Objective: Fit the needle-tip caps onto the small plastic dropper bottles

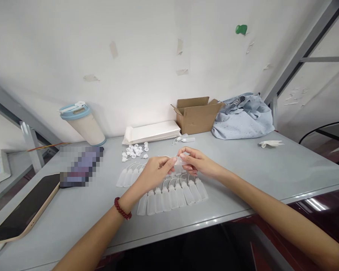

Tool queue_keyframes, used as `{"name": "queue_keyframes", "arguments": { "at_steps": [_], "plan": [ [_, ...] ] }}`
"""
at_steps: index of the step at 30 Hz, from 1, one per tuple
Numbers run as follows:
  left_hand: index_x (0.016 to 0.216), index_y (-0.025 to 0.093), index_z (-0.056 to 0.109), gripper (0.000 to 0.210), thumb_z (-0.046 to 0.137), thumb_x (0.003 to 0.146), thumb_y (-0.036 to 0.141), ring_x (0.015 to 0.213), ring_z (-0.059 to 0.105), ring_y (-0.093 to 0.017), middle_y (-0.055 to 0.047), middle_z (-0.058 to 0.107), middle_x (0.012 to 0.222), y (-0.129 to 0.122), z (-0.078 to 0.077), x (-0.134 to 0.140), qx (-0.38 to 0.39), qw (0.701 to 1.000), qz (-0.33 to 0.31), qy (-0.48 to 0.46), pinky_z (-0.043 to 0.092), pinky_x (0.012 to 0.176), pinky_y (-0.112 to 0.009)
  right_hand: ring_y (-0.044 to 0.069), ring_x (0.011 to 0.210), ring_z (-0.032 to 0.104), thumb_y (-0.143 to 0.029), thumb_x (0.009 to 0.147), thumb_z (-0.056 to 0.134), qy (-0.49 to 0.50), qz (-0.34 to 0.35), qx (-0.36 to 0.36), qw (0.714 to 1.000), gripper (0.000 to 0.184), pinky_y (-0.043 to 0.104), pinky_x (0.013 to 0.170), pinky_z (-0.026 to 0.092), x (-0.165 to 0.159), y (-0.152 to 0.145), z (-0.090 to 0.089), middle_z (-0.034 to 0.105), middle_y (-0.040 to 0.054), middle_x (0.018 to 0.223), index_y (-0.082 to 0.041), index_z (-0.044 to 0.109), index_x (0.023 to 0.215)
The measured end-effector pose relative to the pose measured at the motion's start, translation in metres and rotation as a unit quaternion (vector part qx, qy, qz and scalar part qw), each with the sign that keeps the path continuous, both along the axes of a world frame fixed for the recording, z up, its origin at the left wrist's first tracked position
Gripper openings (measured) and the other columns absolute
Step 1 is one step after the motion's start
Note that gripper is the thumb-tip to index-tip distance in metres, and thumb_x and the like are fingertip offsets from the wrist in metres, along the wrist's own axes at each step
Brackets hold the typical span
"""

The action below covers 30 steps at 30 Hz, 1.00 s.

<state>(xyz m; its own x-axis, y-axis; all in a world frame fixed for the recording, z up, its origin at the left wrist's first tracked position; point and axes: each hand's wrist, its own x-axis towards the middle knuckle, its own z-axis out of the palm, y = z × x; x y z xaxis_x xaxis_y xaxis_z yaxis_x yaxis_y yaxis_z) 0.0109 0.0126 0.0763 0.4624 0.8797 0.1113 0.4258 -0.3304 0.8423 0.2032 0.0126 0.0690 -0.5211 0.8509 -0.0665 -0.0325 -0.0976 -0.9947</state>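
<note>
Fingertips of my left hand (155, 170) and my right hand (196, 160) meet above the middle of the table, both pinching a small translucent plastic bottle (180, 162). Much of it is hidden by the fingers. Below them, several squeeze bottles (173, 198) with thin curved tubes lie side by side in a row. Another group of such bottles (127, 177) lies left of my left hand, partly covered by it. A pile of small white caps (134, 151) sits behind that group. Two more bottles (188, 139) lie farther back.
On the grey table (243, 169), a stack of white sheets (155, 131), an open cardboard box (199, 116) and a light-blue cloth bag (243, 116) line the wall. A tumbler (86, 124), a phone (24, 207) and a blurred dark item (81, 167) are leftward; crumpled tissue (271, 143) lies right.
</note>
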Motion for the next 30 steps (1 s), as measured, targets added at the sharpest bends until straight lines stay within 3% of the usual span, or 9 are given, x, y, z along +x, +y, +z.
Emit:
{"name": "queue_keyframes", "arguments": {
  "at_steps": [3,9,12,17,24,30],
  "plan": [
    [0.059,0.017,0.061,0.045,0.045,0.090,0.046,0.056,0.058,-0.015,-0.002,0.064,0.060,-0.0009,-0.0011,0.0004,0.000,1.000,-0.006,0.008,0.043,0.053,-0.024,0.005,0.038,0.027,-0.054,0.084,0.056,-0.006,0.002,-0.005,1.000,0.033,0.017,0.038,0.026,-0.0001,-0.0002,-0.0013,0.034,-0.0120,0.049,-0.023,0.042,0.086],
    [0.082,0.018,0.066,0.018,0.060,0.081,0.035,0.070,0.057,-0.017,-0.002,0.066,0.074,-0.0052,-0.0002,0.0046,0.067,0.997,0.024,0.001,0.043,0.066,-0.027,0.005,0.034,0.026,-0.053,0.087,0.052,-0.017,-0.016,0.001,1.000,0.032,0.016,0.034,0.024,0.0009,0.0000,0.0018,0.036,-0.0125,0.045,-0.024,0.040,0.086],
    [0.081,0.018,0.067,0.023,0.056,0.084,0.039,0.070,0.057,-0.017,-0.002,0.066,0.075,-0.0050,-0.0004,0.0048,0.054,0.998,0.013,0.001,0.042,0.063,-0.027,0.005,0.032,0.026,-0.054,0.087,0.051,-0.025,-0.014,0.008,1.000,0.033,0.016,0.033,0.023,0.0006,-0.0003,0.0033,0.037,-0.0128,0.043,-0.023,0.039,0.086],
    [0.060,0.017,0.062,0.048,0.042,0.090,0.050,0.053,0.054,-0.014,0.000,0.059,0.056,-0.0043,-0.0024,0.0027,-0.024,1.000,-0.021,-0.002,0.040,0.051,-0.024,0.005,0.032,0.027,-0.056,0.087,0.049,-0.048,-0.001,0.028,0.998,0.034,0.017,0.034,0.022,-0.0005,-0.0015,0.0031,0.040,-0.0121,0.041,-0.023,0.041,0.086],
    [0.064,0.016,0.060,0.045,0.047,0.086,0.052,0.049,0.053,-0.012,-0.001,0.059,0.058,0.0003,-0.0017,0.0031,-0.080,0.996,0.013,-0.049,0.044,0.050,-0.024,0.007,0.041,0.035,-0.052,0.079,0.061,-0.062,-0.041,0.106,0.992,0.035,0.019,0.042,0.025,-0.0005,0.0016,-0.0010,0.042,-0.0106,0.049,-0.021,0.049,0.089],
    [0.064,0.015,0.061,0.039,0.052,0.084,0.048,0.050,0.052,-0.012,0.000,0.058,0.056,0.0027,0.0016,0.0020,-0.063,0.996,0.033,-0.058,0.044,0.050,-0.024,0.009,0.048,0.042,-0.048,0.081,0.061,-0.089,-0.077,0.159,0.980,0.033,0.022,0.045,0.029,0.0046,0.0028,-0.0016,0.054,-0.0032,0.056,-0.015,0.062,0.080]
  ]
}}
